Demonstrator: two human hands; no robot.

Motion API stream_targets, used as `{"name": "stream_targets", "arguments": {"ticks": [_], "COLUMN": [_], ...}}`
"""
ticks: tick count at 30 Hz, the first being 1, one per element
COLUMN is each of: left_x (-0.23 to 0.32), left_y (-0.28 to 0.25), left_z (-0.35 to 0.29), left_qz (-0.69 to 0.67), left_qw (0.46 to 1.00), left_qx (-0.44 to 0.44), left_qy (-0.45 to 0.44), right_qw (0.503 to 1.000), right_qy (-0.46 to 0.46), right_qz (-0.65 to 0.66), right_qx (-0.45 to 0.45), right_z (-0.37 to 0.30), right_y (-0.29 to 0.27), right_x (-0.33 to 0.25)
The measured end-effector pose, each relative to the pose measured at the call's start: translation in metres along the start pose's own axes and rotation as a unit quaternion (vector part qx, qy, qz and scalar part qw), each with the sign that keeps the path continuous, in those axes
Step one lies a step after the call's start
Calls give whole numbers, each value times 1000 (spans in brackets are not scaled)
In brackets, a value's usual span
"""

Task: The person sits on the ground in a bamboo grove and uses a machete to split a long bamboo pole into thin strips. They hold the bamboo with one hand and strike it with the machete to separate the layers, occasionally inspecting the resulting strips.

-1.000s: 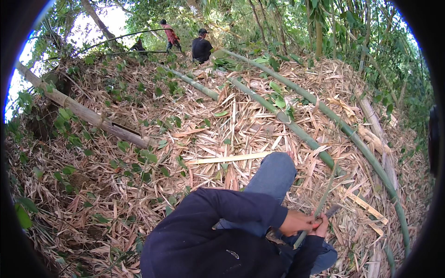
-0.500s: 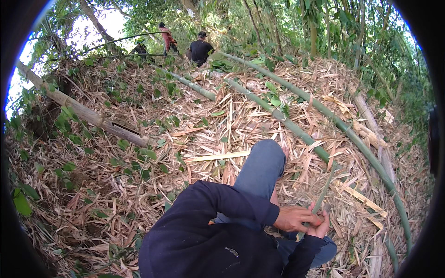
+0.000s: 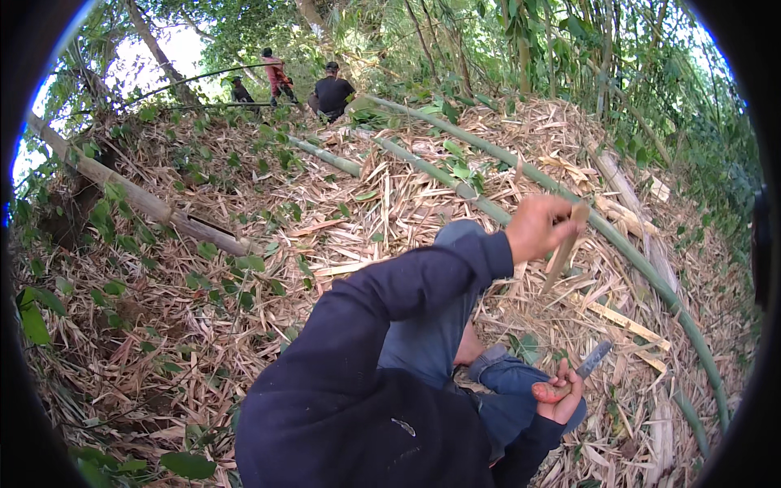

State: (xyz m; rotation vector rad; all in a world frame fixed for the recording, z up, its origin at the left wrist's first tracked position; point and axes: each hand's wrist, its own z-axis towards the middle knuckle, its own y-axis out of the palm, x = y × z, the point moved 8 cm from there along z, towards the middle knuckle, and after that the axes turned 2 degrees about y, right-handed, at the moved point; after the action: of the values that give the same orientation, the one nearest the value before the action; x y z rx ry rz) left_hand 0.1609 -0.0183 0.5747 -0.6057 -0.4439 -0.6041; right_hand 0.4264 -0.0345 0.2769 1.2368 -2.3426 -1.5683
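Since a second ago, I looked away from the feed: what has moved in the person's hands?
The left hand has risen up and away from the lap, lifting a thin bamboo strip it grips. The right hand, earlier close beside the left, now stays low by the knee, holding a knife. The long green bamboo poles and the people uphill are unchanged.

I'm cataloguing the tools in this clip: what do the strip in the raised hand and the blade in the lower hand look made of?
The strip in the left hand looks like split bamboo: pale tan, matte, like the litter around it. The blade in the right hand looks like metal, grey with a dull sheen; its handle is hidden.
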Motion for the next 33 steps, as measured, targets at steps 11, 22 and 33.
{"name": "stream_targets", "arguments": {"ticks": [11,22,33], "left_x": [-24,-128,-153], "left_y": [4,19,-30], "left_z": [56,60,21], "left_qz": [83,26,-70], "left_qw": [986,994,959], "left_qx": [-130,-59,-112], "left_qy": [-60,-91,-251], "right_qw": [994,947,818], "right_qy": [57,-27,-92], "right_qz": [-89,-315,-567], "right_qx": [6,59,-28], "right_z": [-23,-13,73], "right_y": [-16,4,84], "right_x": [23,0,38]}}
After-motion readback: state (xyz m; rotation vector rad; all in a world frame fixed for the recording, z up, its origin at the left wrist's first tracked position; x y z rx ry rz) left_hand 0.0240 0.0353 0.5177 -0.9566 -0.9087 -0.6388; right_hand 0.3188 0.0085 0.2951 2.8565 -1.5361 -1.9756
